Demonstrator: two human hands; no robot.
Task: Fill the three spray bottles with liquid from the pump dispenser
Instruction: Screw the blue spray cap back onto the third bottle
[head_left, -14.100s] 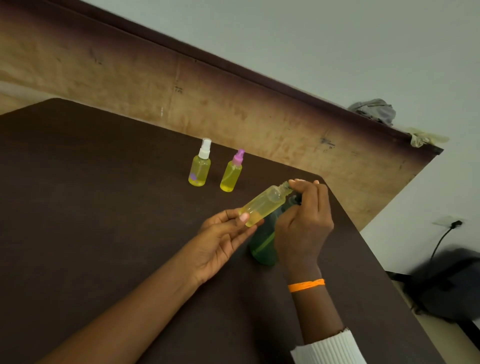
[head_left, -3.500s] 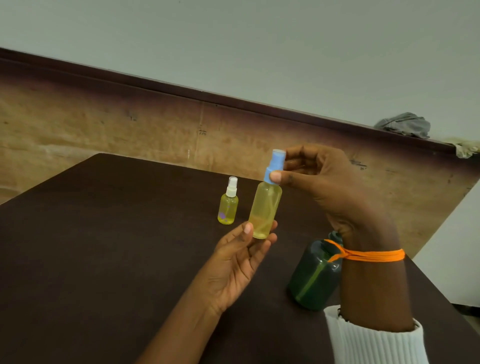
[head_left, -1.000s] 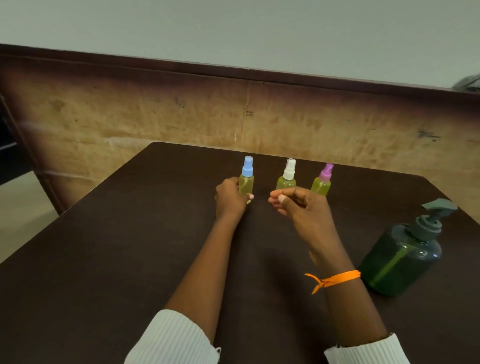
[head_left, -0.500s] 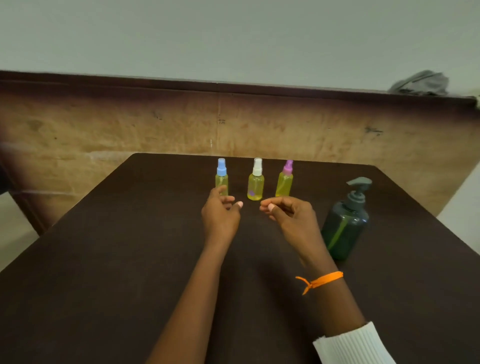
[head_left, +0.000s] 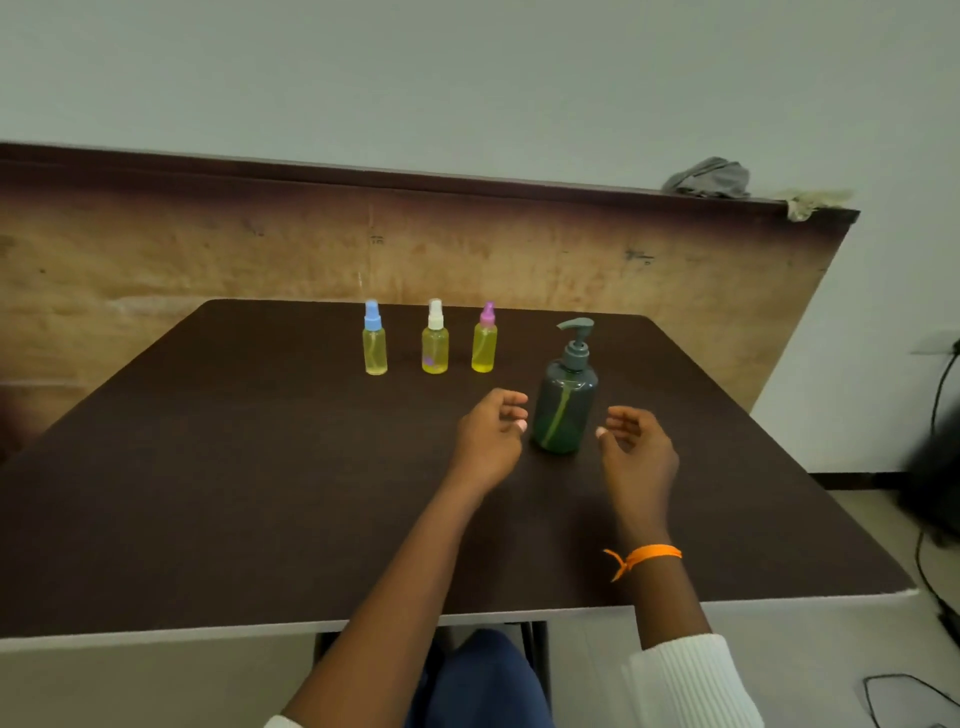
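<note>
Dark table (head_left: 208, 467): pump dispenser (head_left: 565, 400) upright between left hand (head_left: 491, 436) and right hand (head_left: 636, 449), both released, untouching.

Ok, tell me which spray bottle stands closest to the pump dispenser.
The pink-capped spray bottle, at the right end of the row. The white-capped bottle and blue-capped bottle stand farther left of the dispenser.

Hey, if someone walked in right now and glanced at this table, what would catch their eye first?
Probably the row of three small bottles of yellow liquid at the far side of the dark table: blue-capped bottle, white-capped bottle, pink-capped bottle. Next, the taller green pump dispenser nearer the person, with the left hand and right hand either side, touching nothing.
</note>
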